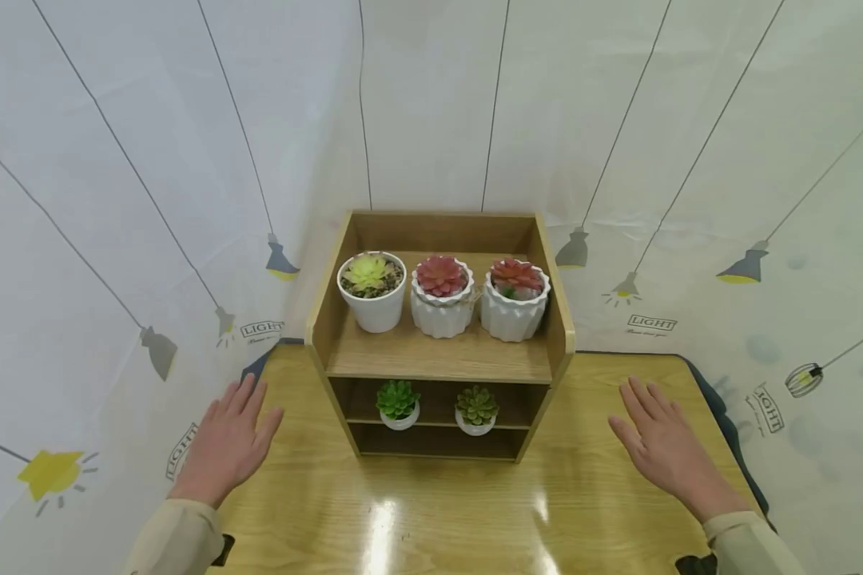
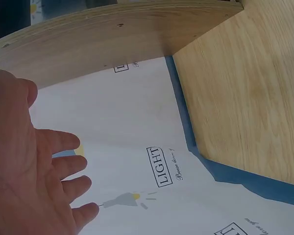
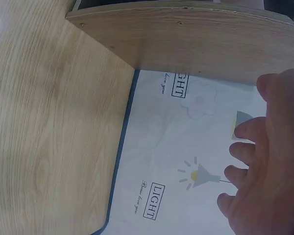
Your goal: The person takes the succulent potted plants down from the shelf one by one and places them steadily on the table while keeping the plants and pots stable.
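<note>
My left hand is held out, palm down and fingers extended, to the left of a small wooden shelf. On the shelf's other side my right hand mirrors it. Neither touches anything. Three white pots line the shelf's top board: one with a yellow-green succulent at left, then two ribbed ones with red succulents. Below, a bright green succulent and a duller green succulent sit in small white pots. Each wrist view shows one hand beside a side panel of the shelf.
The shelf stands on a wood-grain table, towards its back edge. Behind and around it hangs a pale cloth printed with lamps and "LIGHT" labels. A dark blue border runs along the table's edge.
</note>
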{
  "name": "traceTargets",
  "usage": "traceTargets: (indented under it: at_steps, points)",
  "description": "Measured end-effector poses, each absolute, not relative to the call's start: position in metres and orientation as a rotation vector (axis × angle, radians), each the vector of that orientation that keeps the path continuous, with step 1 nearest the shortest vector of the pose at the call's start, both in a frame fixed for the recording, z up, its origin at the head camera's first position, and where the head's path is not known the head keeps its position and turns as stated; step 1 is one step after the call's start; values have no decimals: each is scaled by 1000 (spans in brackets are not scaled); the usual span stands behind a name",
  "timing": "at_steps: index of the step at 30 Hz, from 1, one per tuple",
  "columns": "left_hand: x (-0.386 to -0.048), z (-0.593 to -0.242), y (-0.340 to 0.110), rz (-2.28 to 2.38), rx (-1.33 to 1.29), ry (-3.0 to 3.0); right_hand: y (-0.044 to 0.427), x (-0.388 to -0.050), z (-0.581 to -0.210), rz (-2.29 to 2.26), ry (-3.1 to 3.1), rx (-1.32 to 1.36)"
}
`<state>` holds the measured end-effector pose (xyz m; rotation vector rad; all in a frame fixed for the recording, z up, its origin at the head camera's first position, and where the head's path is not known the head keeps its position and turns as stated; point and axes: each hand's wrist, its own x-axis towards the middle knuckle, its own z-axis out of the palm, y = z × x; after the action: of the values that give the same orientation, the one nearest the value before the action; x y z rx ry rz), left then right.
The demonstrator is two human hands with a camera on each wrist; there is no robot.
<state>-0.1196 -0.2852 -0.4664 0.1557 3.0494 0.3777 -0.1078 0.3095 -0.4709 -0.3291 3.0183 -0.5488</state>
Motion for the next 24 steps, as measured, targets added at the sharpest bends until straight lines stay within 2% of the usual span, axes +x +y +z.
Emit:
traceTargets:
  at_steps: [7, 24]
  points:
    - [-124, -457, -278, 472, 229, 3153, 302, -112, -468, -718, 3039, -367]
    - [-139, -424, -250, 704, 351, 3273, 278, -125, -432, -1042, 2905, -401]
